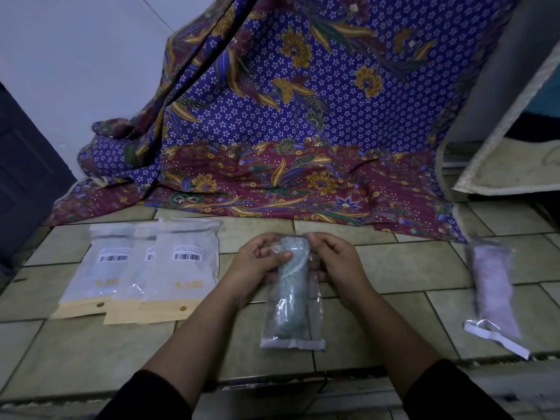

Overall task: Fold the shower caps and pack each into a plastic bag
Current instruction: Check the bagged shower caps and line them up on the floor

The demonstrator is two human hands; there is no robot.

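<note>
Folded green shower cap (289,298) inside a clear plastic bag (315,301), centre, above the tiled floor (91,359). The left hand (260,262) and right hand (336,262) both grip the bag's far end, fingers curled round it. One pink-filled bag (494,295) lies packed at right. Three barcoded packets (188,268) at left probably remain to be done, though their contents are unclear.

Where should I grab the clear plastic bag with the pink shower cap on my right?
Probably pinch the clear plastic bag with the pink shower cap at its padded middle, from above across its narrow width; it lies flat on the tiled floor, its white flap end looks floppy.
</note>
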